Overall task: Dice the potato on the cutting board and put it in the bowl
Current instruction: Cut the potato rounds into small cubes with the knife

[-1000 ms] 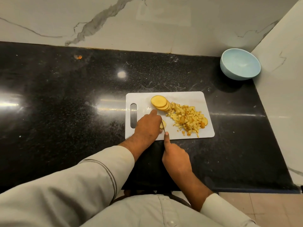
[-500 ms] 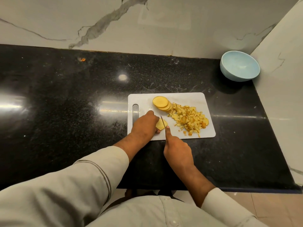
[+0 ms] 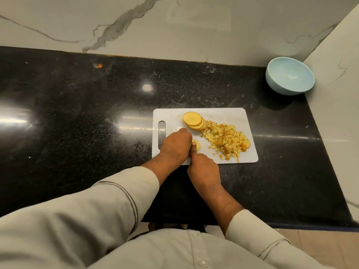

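From the head view, we judge that we are mid-dicing: our left hand (image 3: 175,146) lies on the board (image 3: 229,115), fingers curled down over a potato slice (image 3: 196,145), pinning it, with only the slice's right edge showing past the knuckles. Our right hand (image 3: 203,168), at about 5 o'clock from the left and almost touching it, is wrapped round what we take to be a knife handle, forefinger stretched forward along the top; the blade itself is too thin and hidden for us to make out. The slice sits just at that fingertip, between the two hands. At 1 o'clock from the hands, a fanned stack of slices (image 3: 194,121) waits uncut, and at 3 o'clock a heap of dice (image 3: 227,139) spreads toward the board's right edge. The bowl (image 3: 290,78) stands well apart at 2 o'clock, in the far corner of the desk (image 3: 77,113), with nothing visible in it. The next move, we judge, calls for short cuts across the pinned slice, with the left fingertips tucked back from the edge, then the stack, before anything goes to the bowl.
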`<state>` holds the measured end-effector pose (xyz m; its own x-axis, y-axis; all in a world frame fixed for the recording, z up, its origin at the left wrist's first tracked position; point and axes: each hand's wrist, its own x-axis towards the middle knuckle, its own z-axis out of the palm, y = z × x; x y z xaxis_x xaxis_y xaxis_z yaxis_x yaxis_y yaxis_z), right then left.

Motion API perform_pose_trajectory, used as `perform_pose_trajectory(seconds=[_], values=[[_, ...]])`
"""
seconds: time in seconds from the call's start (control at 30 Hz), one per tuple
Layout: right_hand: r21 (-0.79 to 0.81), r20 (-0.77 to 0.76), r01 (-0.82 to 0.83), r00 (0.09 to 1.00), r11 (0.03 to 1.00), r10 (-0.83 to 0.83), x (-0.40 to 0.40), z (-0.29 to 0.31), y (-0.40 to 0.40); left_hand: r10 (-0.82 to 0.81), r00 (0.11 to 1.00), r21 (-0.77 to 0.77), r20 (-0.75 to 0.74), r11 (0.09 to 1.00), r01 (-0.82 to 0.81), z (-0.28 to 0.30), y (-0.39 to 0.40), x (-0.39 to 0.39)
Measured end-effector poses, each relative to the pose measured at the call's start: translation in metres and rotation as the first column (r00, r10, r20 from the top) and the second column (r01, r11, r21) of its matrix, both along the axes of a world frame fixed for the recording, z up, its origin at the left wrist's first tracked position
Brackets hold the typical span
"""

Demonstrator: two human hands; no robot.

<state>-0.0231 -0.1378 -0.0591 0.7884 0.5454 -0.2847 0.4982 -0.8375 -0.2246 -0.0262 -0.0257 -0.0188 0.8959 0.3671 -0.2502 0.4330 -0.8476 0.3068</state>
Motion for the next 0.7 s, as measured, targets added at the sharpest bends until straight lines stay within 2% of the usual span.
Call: perform_pose_trajectory(seconds=[0.27,0.4,0.53,0.63,0.7], values=[[-0.076,-0.041,-0.016,0.999,0.997,0.013,-0.037,0.001,-0.041,-0.031,0.999,-0.058,-0.014,0.998,0.03,-0.008,0.004,-0.005],[-0.083,-0.057,-0.017,0.998,0.996,0.013,-0.053,0.004,-0.064,0.016,0.999,-0.153,0.029,0.988,-0.011,-0.013,0.007,-0.007],[0.003,0.002,0.059,0.998,0.998,-0.059,-0.054,0.013,-0.072,0.029,0.998,-0.202,0.047,0.979,-0.019,-0.025,0.013,-0.013],[0.074,0.05,0.099,0.993,0.992,-0.103,-0.043,0.021,-0.058,0.144,0.99,-0.329,0.013,0.935,-0.132,-0.031,0.02,-0.014],[0.074,0.063,0.084,0.994,0.994,-0.089,-0.033,0.022,-0.042,0.181,0.983,-0.353,0.006,0.921,-0.167,-0.033,0.02,-0.014]])
